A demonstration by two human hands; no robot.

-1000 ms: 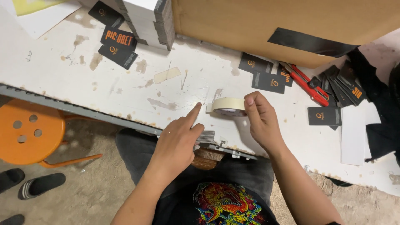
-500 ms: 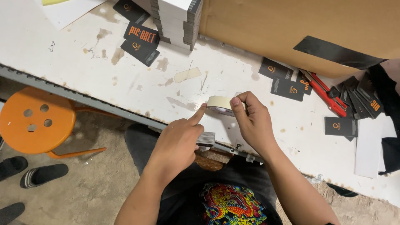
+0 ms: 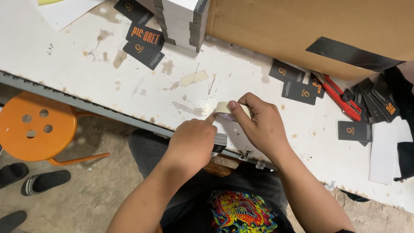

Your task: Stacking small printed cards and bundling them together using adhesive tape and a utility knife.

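Note:
A cream roll of masking tape [image 3: 224, 108] is held above the white worktable [image 3: 86, 77] near its front edge. My right hand [image 3: 258, 125] grips the roll from the right, thumb on top. My left hand [image 3: 192, 142] is curled, its forefinger tip touching the left side of the roll. A thin stack of white sheets with dark edges [image 3: 221, 139] lies at the table's edge under my left hand, mostly hidden by it.
A big cardboard box [image 3: 310, 26] stands at the back, a stack of white cards [image 3: 183, 21] beside it. Black cards [image 3: 144, 41] lie scattered left and right. A red utility knife [image 3: 338, 95] lies at right. An orange stool [image 3: 30, 129] stands below left.
Both hands have closed in on the tape roll; my right hand has lifted it off the table and gripped it, and my left forefinger now touches its side.

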